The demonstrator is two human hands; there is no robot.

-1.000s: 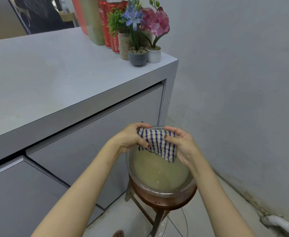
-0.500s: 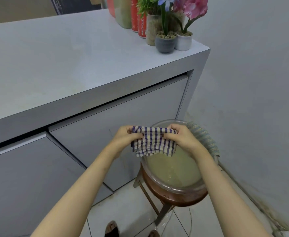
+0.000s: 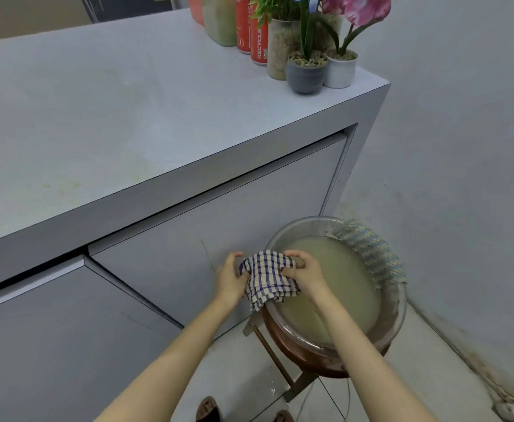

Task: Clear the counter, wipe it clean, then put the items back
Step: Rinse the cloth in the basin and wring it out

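at the bottom edge of the frame two sandalled feet (image 3: 208, 408) show on the tiled floor (image 3: 234, 376). above them both forearms reach up toward the middle. the left hand (image 3: 230, 277) and the right hand (image 3: 303, 271) each pinch one side of a blue-and-white checked cloth (image 3: 267, 277), fingers curled shut on the fabric, the cloth bunched and hanging between them. half a second ago the cloth was stretched out flat over the near rim of the bowl; now it is crumpled tighter and sits over the bowl's left rim, partly outside it, with a corner drooping below the rim.

the clear bowl (image 3: 398, 318) holds cloudy yellowish water and rests on a round brown stool (image 3: 307, 357) at lower right. a second, blue-green woven cloth (image 3: 371, 251) drapes over the bowl's far right rim; more of it shows than before, as the view has shifted left and back.

behind the hands stand grey cupboard doors (image 3: 219, 239). above, the pale bench (image 3: 127, 117) fills the upper left, its top bare but faintly stained. at its far right corner, top of the frame, stand a grey flower pot (image 3: 306, 76), a white flower pot (image 3: 341, 70), a tall glass with pebbles (image 3: 280, 47), red cans (image 3: 258, 35) and a container of greenish grains (image 3: 220, 19).
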